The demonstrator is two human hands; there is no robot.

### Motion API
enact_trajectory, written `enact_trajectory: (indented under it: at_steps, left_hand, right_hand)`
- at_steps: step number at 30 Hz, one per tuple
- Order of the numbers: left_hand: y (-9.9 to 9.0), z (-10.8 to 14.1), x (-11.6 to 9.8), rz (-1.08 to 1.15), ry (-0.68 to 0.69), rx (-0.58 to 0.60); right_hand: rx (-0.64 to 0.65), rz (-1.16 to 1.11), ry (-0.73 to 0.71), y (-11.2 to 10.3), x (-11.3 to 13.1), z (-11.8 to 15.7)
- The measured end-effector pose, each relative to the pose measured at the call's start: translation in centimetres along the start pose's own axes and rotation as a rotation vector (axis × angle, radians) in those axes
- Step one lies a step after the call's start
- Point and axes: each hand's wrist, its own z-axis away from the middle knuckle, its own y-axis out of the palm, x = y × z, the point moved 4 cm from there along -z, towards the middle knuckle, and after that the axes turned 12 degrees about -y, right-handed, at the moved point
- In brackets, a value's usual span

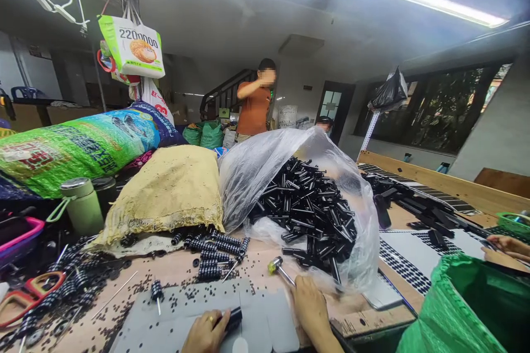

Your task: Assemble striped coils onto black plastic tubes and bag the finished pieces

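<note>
Near the bottom centre, my left hand (207, 331), with a ring on one finger, is closed around a short black cylinder (234, 317) over a grey mat (260, 309). To its right, my right hand (308, 300) grips the handle of a small hammer (279, 269), whose yellowish head points left. Behind my hands a clear plastic bag (248, 165) lies open with a heap of black tubes (306, 209) inside. A metal rod with black rings (157, 293) rests on the left part of the mat.
Ringed rods (213, 259) and small black rings lie before a yellow sack (165, 187). At left are orange scissors (28, 295) and a green bottle (83, 207). A green sack (459, 309) stands right, near another person's hands (507, 251). A person (253, 102) stands behind.
</note>
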Motion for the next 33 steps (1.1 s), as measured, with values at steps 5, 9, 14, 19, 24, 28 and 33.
enact_trajectory:
  at_steps: [5,9,14,19,24,28,33]
  left_hand:
    - [-2.2,-0.6,-1.2,-0.149,-0.017,0.154]
    - [-3.1,-1.1,-1.5,-0.201,-0.019,0.292]
    - [-3.4,-1.3,-1.3,-0.196,-0.036,0.363]
    - [-3.2,-1.4,-1.9,-0.204,-0.051,0.371]
    - [-1.9,-0.5,-4.4,-0.216,-0.059,0.351]
    - [-0.5,0.5,-4.9,-0.228,-0.057,0.354]
    - [0.0,0.3,-4.3,-0.218,-0.079,0.359]
  right_hand:
    - [0.117,-0.398,-0.065,-1.9,2.7,3.0]
    - [0.254,-0.571,-0.181,-5.3,6.6,4.6]
    - [0.188,-0.511,-0.164,-6.5,9.2,5.1]
    - [0.358,-0.316,-0.239,-4.6,10.3,5.2]
    - [0.064,-0.542,-0.3,-10.1,13.3,4.0]
    - [0.103,-0.545,-0.457,-9.4,16.4,5.0]
    - [0.452,-0.306,-0.498,-5.0,16.8,6.3]
